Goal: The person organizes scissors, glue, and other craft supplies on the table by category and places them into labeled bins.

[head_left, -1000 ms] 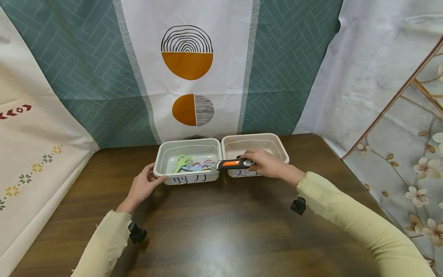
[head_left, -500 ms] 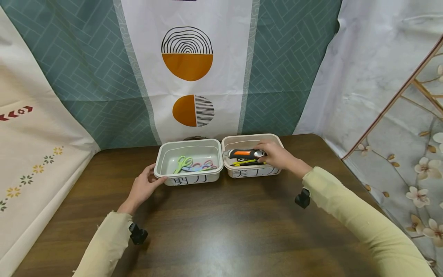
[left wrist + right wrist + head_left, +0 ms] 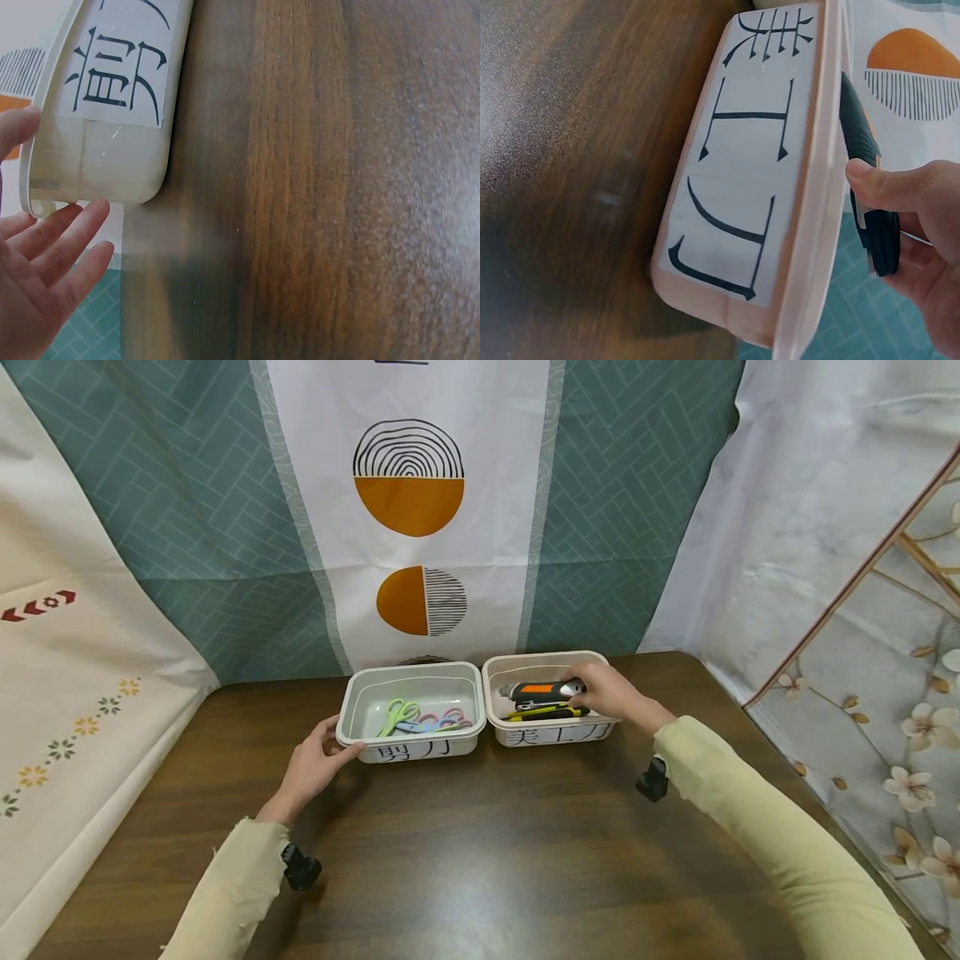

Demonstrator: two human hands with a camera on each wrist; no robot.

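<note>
My right hand (image 3: 606,689) pinches one end of a black and orange utility knife (image 3: 543,691) over the pinkish-beige plastic bin (image 3: 491,714). In the right wrist view, the thumb presses along the utility knife (image 3: 861,127), just past the bin's rim (image 3: 810,247). Yellow and black cutters (image 3: 547,713) lie beneath it in that bin. My left hand (image 3: 311,768) grips the near left corner of the pale green-grey bin (image 3: 352,693). Its thumb lies on the rim, and its fingers touch the end wall in the left wrist view. Green scissors (image 3: 397,716) and blue and pink scissors (image 3: 431,724) lie inside.
Both bins stand side by side at the back of a brown wooden table (image 3: 442,843), with written labels facing the front. Behind them hangs a teal and white patterned curtain (image 3: 495,510). A floral cloth (image 3: 892,727) hangs at the right.
My right hand has moved right and lowered the utility knife from across the two bins' rims into the right bin. The cutters there have come into sight. The left hand stays put.
</note>
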